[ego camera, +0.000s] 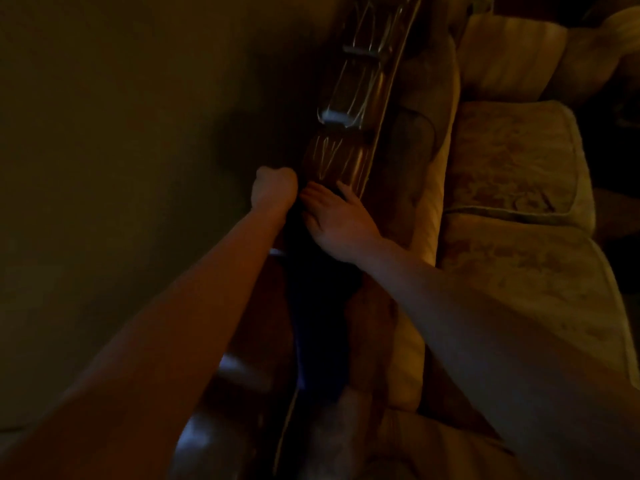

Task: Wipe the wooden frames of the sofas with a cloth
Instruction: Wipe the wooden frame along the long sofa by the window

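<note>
1. Dim light. Both forearms reach in from 6 o'clock toward the middle of the view, where the hands meet.
2. Left hand (pixel 274 187) — curled into a fist at the wall-side edge of the wooden frame (pixel 349 129); it appears to grip the dark cloth (pixel 320 323), though the fingers are hidden.
3. Right hand (pixel 334 216) — fingers spread and fairly flat, pressing on the frame top and the cloth's upper end, just beside the left hand at its 3 o'clock.
4. The cloth, dark blue, trails from under the hands toward 6 o'clock along the frame, between the forearms.
5. The glossy carved frame runs on toward 12 o'clock beyond the hands.
6. Sofa cushions (pixel 512 174), pale and patterned, lie at 3 o'clock; a plain wall (pixel 121 133) at 9 o'clock.
</note>
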Demonstrator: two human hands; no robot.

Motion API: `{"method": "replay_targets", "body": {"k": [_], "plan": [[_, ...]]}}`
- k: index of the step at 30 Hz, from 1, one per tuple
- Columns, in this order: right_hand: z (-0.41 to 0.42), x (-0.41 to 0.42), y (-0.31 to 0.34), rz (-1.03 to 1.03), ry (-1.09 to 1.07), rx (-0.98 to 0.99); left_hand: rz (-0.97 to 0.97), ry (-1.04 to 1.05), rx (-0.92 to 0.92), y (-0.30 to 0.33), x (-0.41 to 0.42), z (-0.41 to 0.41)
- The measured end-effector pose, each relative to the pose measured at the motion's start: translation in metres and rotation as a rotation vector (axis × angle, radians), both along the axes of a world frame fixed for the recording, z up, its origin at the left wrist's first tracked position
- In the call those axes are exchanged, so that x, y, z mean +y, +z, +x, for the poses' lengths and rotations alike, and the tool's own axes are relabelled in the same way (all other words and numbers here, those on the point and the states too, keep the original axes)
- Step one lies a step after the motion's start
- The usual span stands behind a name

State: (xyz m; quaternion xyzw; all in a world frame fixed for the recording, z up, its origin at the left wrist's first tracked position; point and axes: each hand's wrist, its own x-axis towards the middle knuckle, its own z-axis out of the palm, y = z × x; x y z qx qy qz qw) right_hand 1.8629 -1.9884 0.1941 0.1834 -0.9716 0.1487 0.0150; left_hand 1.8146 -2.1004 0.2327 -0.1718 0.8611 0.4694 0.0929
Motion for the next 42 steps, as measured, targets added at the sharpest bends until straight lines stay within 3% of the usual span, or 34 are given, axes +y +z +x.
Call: {"method": "replay_targets", "body": {"k": [2, 5, 11, 14, 18, 20, 23, 27, 31, 38, 42], "plan": [[-0.035, 0.016, 0.006, 0.17, 0.053, -0.001, 0.103, 0.163, -0.035, -0.009, 0.017, -0.024], [-0.086, 0.033, 0.011, 0.424, 0.152, 0.066, -0.159, 0.21, -0.092, -0.02, 0.032, -0.037], [-0.183, 0.06, 0.049, 0.693, 0.098, 0.119, -0.424, 0.006, -0.202, -0.022, 0.038, -0.04], [-0.179, 0.036, 0.041, 0.594, 0.089, 0.06, -0.537, 0.021, -0.14, -0.023, 0.036, -0.035], [-0.126, 0.004, 0.009, 0.377, 0.303, 0.018, -0.343, 0.165, -0.132, -0.019, 0.032, -0.035], [-0.127, 0.002, 0.012, 0.396, 0.352, -0.039, -0.271, 0.225, -0.113, -0.018, 0.031, -0.034], [-0.16, 0.005, 0.026, 0.561, 0.418, 0.025, -0.207, 0.276, -0.096, -0.015, 0.029, -0.034], [-0.21, -0.002, 0.042, 0.733, 0.314, -0.017, -0.143, 0.309, -0.09, -0.013, 0.027, -0.037], [-0.219, -0.018, 0.026, 0.682, 0.396, -0.152, -0.126, 0.335, -0.059, -0.016, 0.025, -0.04], [-0.214, -0.013, 0.026, 0.566, 0.475, -0.071, -0.123, 0.43, -0.004, -0.024, 0.022, -0.041], [-0.185, -0.01, 0.028, 0.505, 0.505, 0.077, -0.125, 0.488, 0.027, -0.025, 0.025, -0.043]]}}
